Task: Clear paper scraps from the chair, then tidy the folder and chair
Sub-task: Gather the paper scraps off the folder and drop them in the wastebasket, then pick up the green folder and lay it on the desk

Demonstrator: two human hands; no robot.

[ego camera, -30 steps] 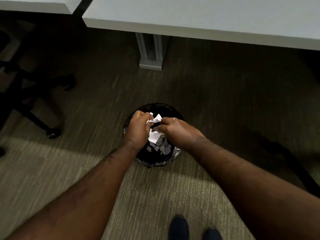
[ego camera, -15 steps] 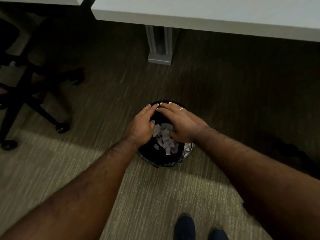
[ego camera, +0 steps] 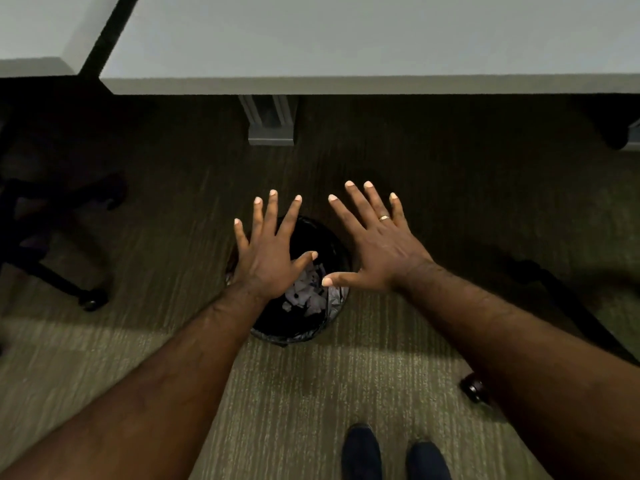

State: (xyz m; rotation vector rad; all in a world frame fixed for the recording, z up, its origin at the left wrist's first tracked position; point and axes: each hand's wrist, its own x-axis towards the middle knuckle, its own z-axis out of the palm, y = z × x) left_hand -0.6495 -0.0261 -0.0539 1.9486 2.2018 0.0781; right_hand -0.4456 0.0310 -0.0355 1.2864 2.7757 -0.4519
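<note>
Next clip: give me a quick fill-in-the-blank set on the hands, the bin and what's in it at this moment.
1. Both hands, the left hand and the right hand, have their fingers spread and hold ____.
2. The paper scraps lie inside the black ____.
3. A ring shows on the ____ hand.
4. The bin stands on the ____.

Missing words: nothing; bin; right; carpet

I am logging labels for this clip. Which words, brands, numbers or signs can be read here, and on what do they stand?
None can be read.
Paper scraps in the bin: dark marks, too blurred to read.
Desk, shoes, ring: no text visible.
</note>
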